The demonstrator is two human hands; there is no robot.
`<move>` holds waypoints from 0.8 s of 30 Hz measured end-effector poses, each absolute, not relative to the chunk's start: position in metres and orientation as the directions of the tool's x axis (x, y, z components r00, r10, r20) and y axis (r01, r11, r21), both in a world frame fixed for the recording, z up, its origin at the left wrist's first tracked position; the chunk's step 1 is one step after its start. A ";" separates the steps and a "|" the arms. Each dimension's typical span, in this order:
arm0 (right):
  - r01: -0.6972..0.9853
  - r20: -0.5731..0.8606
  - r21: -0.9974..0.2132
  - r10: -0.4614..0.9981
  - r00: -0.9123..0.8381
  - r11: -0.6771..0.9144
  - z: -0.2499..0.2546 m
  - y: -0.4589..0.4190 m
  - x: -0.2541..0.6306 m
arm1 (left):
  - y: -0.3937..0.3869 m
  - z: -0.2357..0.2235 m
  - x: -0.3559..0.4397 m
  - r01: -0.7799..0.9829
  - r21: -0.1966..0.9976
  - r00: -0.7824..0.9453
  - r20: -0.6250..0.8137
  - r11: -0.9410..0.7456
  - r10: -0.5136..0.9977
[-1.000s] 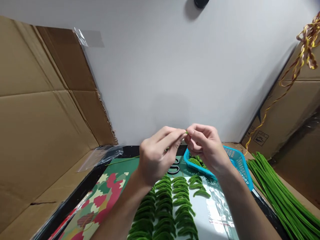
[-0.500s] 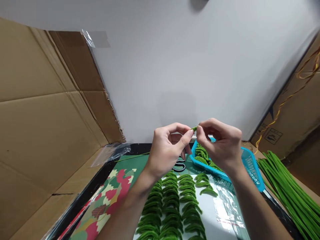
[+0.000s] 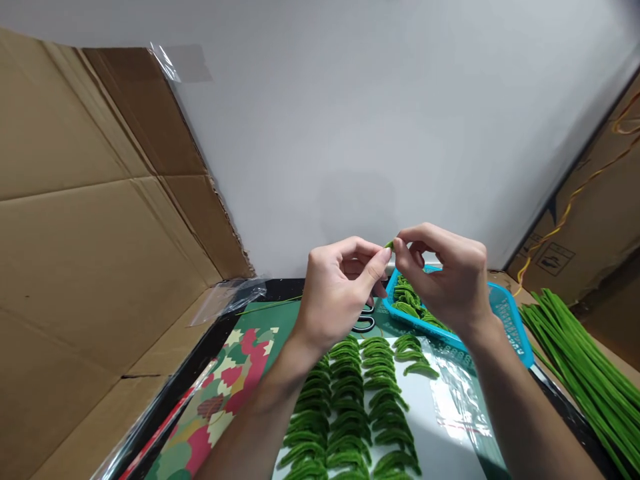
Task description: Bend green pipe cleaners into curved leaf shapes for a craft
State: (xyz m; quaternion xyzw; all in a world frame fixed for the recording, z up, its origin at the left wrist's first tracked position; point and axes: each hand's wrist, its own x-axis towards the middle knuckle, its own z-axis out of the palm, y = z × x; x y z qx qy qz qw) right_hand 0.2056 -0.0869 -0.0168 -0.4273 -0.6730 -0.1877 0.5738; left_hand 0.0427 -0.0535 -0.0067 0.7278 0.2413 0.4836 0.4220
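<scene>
Between my two hands is a short piece of green pipe cleaner (image 3: 390,245), mostly hidden by the fingers. My left hand (image 3: 345,287) pinches one end of it with thumb and forefinger. The other end is pinched by my right hand (image 3: 445,273), whose fingertips nearly meet the left ones. Below them, rows of curved green pipe-cleaner pieces (image 3: 347,400) lie on a white sheet (image 3: 435,433). A blue plastic basket (image 3: 515,327) stands behind my right wrist, with more green pieces (image 3: 407,300) inside.
Long green pipe cleaners (image 3: 585,367) lie in a bundle at the right. Black-handled scissors (image 3: 365,325) rest on the green mat (image 3: 280,313), partly behind my left hand. A patterned sheet (image 3: 215,407) lies at the left. Cardboard panels (image 3: 90,120) flank the work surface; clear plastic (image 3: 450,407) overlaps the white sheet.
The view has shifted slightly, so the surroundings sit a little differently in frame. Both hands still pinch the green piece, and less of it shows between the fingertips.
</scene>
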 end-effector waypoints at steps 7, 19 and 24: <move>0.861 0.954 0.076 0.214 -0.209 0.502 -0.023 -0.085 0.213 | -0.050 -0.012 0.048 -0.078 0.865 0.448 0.475 -0.496 0.758; 0.880 0.915 0.157 0.270 -0.301 0.448 -0.036 -0.071 0.217 | -0.040 -0.028 0.055 -0.024 0.883 0.363 0.445 -0.470 0.818; 0.864 0.926 0.177 0.217 -0.309 0.471 -0.036 -0.073 0.220 | -0.043 -0.026 0.055 -0.018 0.891 0.369 0.428 -0.454 0.825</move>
